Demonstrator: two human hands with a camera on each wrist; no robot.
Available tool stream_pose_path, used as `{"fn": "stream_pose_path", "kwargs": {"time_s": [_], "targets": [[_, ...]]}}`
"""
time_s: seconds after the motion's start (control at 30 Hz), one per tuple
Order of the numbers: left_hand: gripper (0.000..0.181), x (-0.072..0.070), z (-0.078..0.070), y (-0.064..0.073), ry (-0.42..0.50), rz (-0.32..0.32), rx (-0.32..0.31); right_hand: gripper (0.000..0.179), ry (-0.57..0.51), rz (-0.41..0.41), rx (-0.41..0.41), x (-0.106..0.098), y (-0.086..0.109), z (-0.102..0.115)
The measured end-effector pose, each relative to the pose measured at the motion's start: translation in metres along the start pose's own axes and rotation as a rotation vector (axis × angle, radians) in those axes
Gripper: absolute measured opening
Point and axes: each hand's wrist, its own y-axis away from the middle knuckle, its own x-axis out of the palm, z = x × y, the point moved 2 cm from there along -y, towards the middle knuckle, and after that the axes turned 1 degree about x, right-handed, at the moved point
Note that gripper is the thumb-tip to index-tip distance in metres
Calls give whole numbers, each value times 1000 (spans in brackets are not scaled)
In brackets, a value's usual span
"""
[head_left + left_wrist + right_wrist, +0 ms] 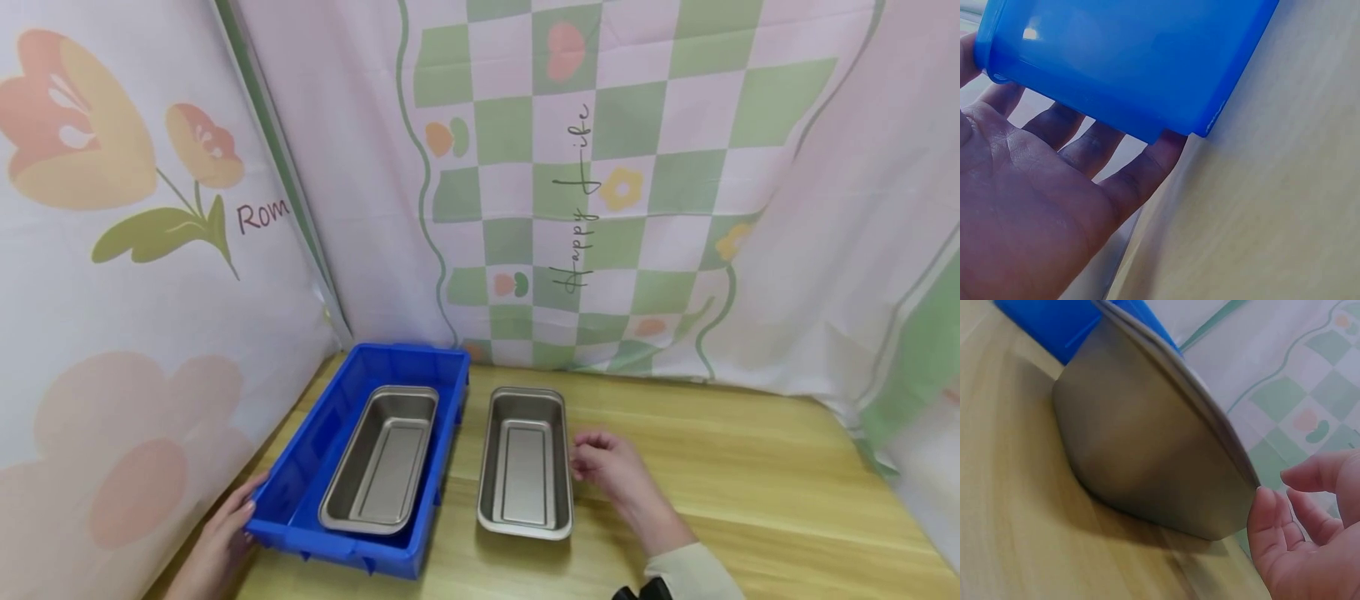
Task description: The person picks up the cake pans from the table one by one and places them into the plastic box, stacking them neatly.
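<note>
Inside a blue plastic bin (300, 467) on the left lies a metal loaf pan (390, 471). My left hand (225, 527) grips the bin's near left corner. Seen from the left wrist, its fingers (1141, 169) reach along the blue wall, with the thumb at the rim. A second metal loaf pan (525, 467) sits on the table, right of the bin. Close beside that pan's right rim is my right hand (609, 467), its fingers loosely bent. In the right wrist view a fingertip (1265, 500) is right at the pan's edge, with the thumb apart from it.
The wooden table (720, 475) extends to the right of the pans. Behind it hangs a green-checked curtain (600, 183), and a flowered curtain (150, 317) closes off the left side, near the bin.
</note>
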Motion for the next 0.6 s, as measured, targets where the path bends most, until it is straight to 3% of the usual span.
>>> {"fn": "stream_pose_path", "kwargs": {"time_s": [0.33, 0.6], "targets": [[48, 0, 1, 0, -33, -37, -39, 28, 50, 2, 8, 2, 0, -5], [48, 0, 0, 1, -28, -25, -25, 30, 43, -1, 14, 4, 1, -8]]}}
